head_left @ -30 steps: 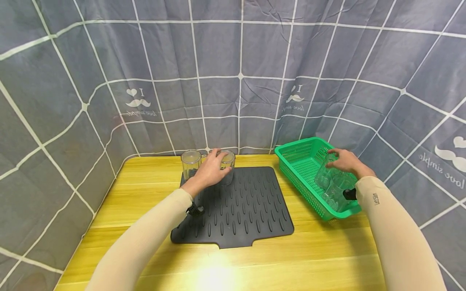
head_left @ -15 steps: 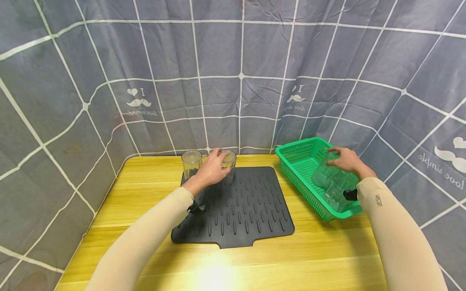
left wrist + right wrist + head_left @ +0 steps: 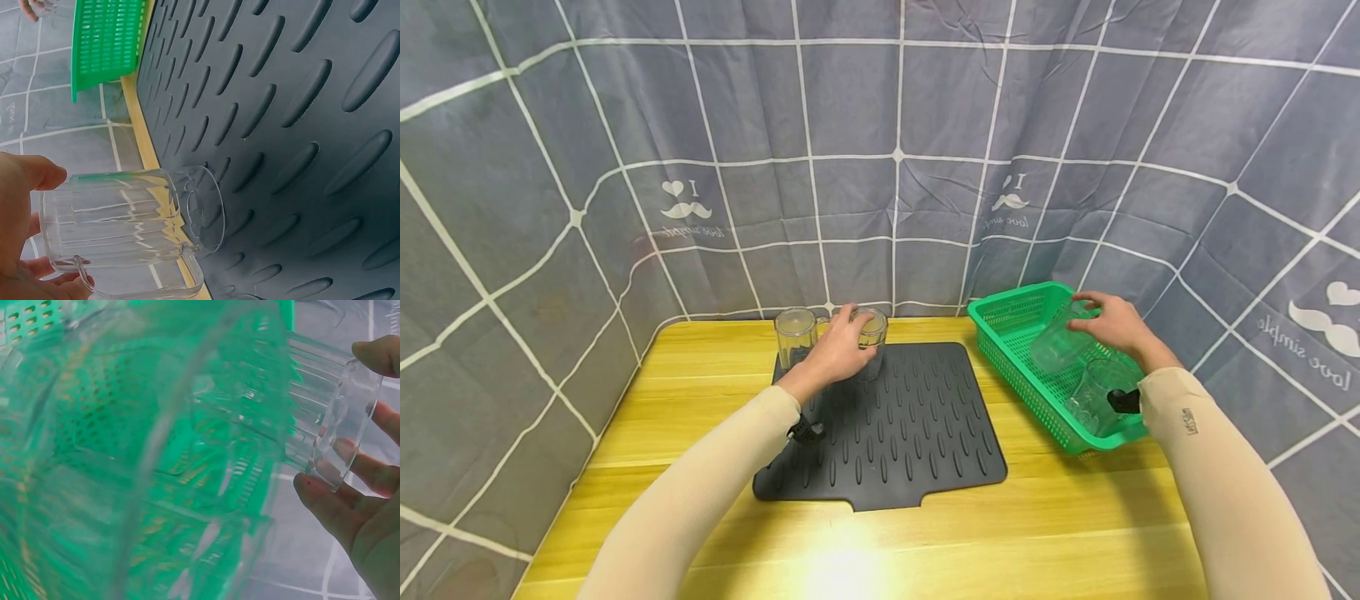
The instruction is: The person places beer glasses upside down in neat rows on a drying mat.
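Observation:
At the back of the black drying mat (image 3: 895,425), my left hand (image 3: 838,346) grips an upturned clear glass mug (image 3: 125,212) round its base, thumb on one side and fingers on the other. Its rim is down at the mat and its handle shows in the left wrist view. A second upturned glass mug (image 3: 794,333) stands to its left, partly behind the wrist. Over the green basket (image 3: 1015,371), my right hand (image 3: 1116,323) holds a tilted clear glass (image 3: 312,406) by its base. Another glass mug (image 3: 1093,400) lies in the basket's near end, large and blurred in the right wrist view.
A wooden table (image 3: 700,517) carries the mat and, to its right, the basket. Behind and at both sides hangs a grey curtain (image 3: 857,200) with white lines, close to the basket and the back edge of the table.
My right hand has tipped the glass in the basket and shifted it a little leftward and up, away from the other mug. The left hand and its mug have stayed nearly still.

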{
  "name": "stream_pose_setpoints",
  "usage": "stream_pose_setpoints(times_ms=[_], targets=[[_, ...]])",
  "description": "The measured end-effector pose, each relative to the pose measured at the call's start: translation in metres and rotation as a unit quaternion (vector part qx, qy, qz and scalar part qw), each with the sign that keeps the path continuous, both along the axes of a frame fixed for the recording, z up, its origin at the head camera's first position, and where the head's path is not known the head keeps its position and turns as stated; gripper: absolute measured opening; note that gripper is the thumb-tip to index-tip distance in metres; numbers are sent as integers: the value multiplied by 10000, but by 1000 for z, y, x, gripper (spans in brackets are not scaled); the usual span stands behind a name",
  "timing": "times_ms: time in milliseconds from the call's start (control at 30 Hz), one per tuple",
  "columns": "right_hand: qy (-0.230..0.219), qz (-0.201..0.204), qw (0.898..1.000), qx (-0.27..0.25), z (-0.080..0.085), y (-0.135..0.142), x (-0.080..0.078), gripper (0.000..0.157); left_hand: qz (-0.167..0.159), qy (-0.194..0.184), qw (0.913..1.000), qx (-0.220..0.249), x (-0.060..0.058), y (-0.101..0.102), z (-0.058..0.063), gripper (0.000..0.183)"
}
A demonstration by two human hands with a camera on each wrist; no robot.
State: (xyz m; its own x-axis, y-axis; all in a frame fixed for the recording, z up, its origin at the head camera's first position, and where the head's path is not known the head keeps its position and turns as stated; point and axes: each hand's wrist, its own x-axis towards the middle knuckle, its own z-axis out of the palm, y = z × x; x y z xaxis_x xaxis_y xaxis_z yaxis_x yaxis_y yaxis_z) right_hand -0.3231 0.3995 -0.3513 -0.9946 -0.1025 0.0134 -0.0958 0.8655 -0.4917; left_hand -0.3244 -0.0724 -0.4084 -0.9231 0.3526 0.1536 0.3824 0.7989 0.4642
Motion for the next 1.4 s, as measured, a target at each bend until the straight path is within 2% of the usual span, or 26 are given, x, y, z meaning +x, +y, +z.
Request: stream_pose_setpoints(times_ms=[233, 400, 900, 1400], targets=[[469, -34, 9988, -149, 11, -9, 4, 64, 9, 11, 10000, 8, -1, 1, -1, 60], [615, -99, 9975, -344, 17, -16, 5, 63, 49, 28, 10000, -21, -1, 2, -2, 60], [839, -115, 9909, -1049, 34, -47, 16, 65, 90, 55, 9999, 18, 1, 3, -2, 59], [750, -69, 9787, -1911, 35, -72, 27, 66, 99, 147, 9998, 94, 1, 4, -2, 58]])
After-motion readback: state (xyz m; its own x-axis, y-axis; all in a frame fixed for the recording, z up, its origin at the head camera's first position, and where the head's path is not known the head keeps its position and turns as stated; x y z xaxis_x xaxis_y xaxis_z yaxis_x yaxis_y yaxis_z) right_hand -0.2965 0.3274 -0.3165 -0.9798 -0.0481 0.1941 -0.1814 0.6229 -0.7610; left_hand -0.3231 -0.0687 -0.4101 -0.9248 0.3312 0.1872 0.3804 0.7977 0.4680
